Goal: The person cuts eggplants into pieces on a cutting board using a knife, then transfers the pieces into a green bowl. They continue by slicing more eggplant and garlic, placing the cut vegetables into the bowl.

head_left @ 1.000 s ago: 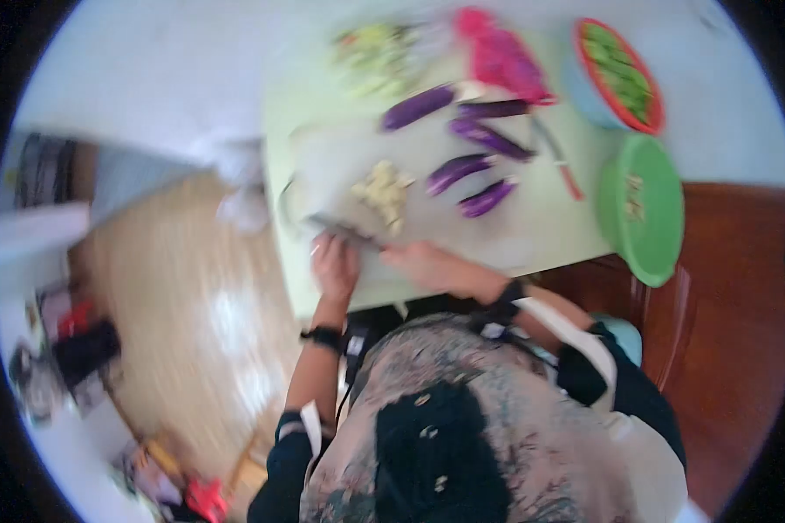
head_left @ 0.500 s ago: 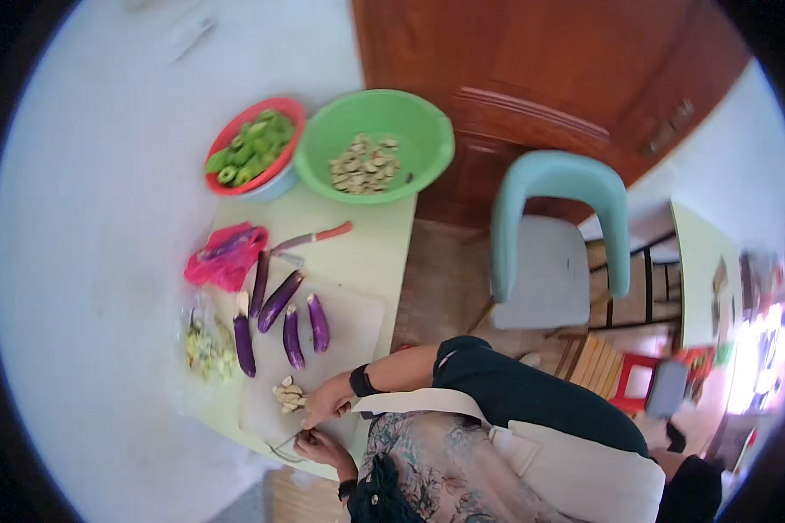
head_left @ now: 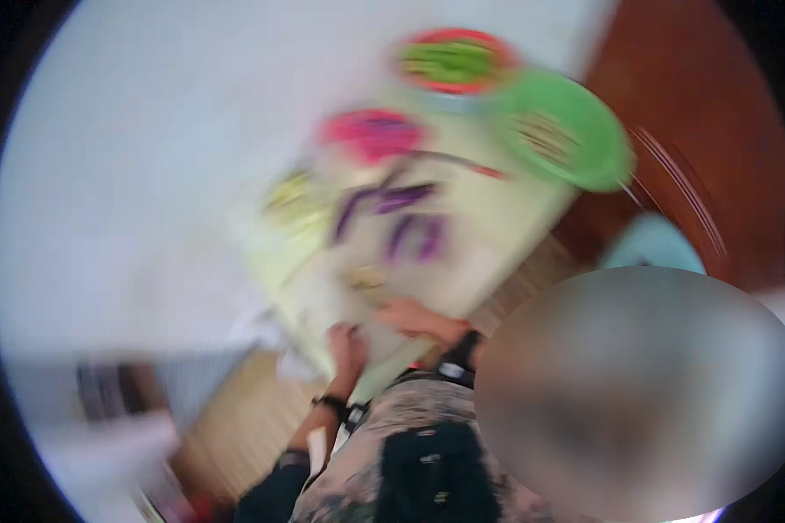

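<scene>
Motion smears the whole head view. My left hand (head_left: 349,346) is over the near left part of the pale cutting board (head_left: 462,270), its fingers curled in; what they hold is not clear. Reaching across the board from the right, my right hand (head_left: 417,319) lies close to a small pile of cut pieces (head_left: 366,279); its fingers are too smeared to read. Beyond are several purple eggplants (head_left: 417,237). A knife with a red handle (head_left: 488,172) lies farther back.
A pink bag (head_left: 373,135) and a clear bag of pale green scraps (head_left: 296,205) lie along the wall side. At the back stand a red basin (head_left: 510,57) of green peppers and a green basin (head_left: 606,152) with cut pieces. A blurred oval hides the lower right.
The view has swung round, so the table and basins appear turned and shifted to the right. My hands remain at the board's near end, now farther apart.
</scene>
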`<control>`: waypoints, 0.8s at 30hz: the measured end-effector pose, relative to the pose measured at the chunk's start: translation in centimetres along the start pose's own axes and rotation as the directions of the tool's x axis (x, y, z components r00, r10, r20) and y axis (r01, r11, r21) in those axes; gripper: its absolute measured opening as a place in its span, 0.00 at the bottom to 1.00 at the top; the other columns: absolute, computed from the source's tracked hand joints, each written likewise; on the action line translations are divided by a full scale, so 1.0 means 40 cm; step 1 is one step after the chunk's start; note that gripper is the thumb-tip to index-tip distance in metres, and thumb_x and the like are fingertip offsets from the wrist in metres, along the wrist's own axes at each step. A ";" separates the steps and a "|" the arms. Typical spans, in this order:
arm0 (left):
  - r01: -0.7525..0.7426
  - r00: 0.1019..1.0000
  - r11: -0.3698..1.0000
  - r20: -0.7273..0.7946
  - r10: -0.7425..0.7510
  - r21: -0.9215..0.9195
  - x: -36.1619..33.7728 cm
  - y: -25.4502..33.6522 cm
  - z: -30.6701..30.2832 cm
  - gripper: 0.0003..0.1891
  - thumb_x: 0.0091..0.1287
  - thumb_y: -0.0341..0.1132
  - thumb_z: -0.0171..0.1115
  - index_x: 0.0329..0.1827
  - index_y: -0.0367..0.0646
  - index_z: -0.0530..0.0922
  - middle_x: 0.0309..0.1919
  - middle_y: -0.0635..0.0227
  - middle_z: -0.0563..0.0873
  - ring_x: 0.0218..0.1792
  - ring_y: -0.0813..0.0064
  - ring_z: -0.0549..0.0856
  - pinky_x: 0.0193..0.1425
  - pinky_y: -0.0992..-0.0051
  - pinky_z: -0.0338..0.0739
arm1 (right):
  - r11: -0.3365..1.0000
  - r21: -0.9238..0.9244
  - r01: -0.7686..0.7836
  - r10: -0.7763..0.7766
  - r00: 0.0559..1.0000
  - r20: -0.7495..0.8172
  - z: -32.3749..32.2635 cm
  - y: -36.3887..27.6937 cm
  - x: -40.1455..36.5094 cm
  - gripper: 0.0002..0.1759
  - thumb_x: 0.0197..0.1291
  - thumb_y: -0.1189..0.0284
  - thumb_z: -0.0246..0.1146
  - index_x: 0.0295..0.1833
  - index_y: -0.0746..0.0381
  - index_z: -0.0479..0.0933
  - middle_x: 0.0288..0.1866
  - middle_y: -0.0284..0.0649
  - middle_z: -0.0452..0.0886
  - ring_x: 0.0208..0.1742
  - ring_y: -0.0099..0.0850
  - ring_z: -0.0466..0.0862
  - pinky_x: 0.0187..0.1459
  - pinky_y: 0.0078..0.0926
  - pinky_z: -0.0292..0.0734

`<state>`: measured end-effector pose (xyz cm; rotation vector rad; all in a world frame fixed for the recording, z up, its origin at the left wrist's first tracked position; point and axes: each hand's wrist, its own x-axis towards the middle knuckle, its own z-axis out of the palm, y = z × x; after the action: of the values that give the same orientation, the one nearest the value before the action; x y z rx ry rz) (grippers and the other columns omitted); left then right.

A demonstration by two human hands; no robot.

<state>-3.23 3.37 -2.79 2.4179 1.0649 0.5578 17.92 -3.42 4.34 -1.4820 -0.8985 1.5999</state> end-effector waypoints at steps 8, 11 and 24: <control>-0.092 0.986 0.966 -0.159 0.054 -0.243 -0.006 0.018 -0.039 0.14 0.51 0.27 0.64 0.40 0.40 0.71 0.42 0.54 0.72 0.47 0.51 0.71 0.54 0.58 0.67 | 0.959 -0.259 -0.119 0.156 0.979 0.130 -0.031 -0.099 0.027 0.18 0.66 0.57 0.55 0.34 0.60 0.65 0.14 0.34 0.67 0.10 0.25 0.68 0.13 0.27 0.64; -0.053 0.978 0.970 -0.209 0.002 -0.238 -0.005 0.026 -0.039 0.14 0.52 0.26 0.64 0.39 0.40 0.71 0.42 0.55 0.71 0.47 0.51 0.71 0.54 0.58 0.67 | 0.943 -0.302 -0.139 0.203 0.961 0.189 -0.060 -0.096 0.059 0.18 0.65 0.56 0.55 0.36 0.60 0.64 0.15 0.34 0.67 0.10 0.26 0.68 0.12 0.27 0.65; 0.044 0.863 0.979 -0.486 -0.137 -0.199 -0.004 0.074 0.047 0.07 0.56 0.27 0.56 0.37 0.42 0.70 0.39 0.58 0.72 0.44 0.55 0.73 0.50 0.60 0.69 | 0.842 -0.535 -0.078 0.258 0.927 0.271 -0.104 -0.116 0.112 0.15 0.67 0.59 0.55 0.37 0.59 0.65 0.14 0.33 0.65 0.10 0.24 0.66 0.11 0.24 0.61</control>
<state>-0.62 1.00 -2.78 2.0955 1.2551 1.2383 22.23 2.70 6.07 -1.7131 -1.5242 1.8731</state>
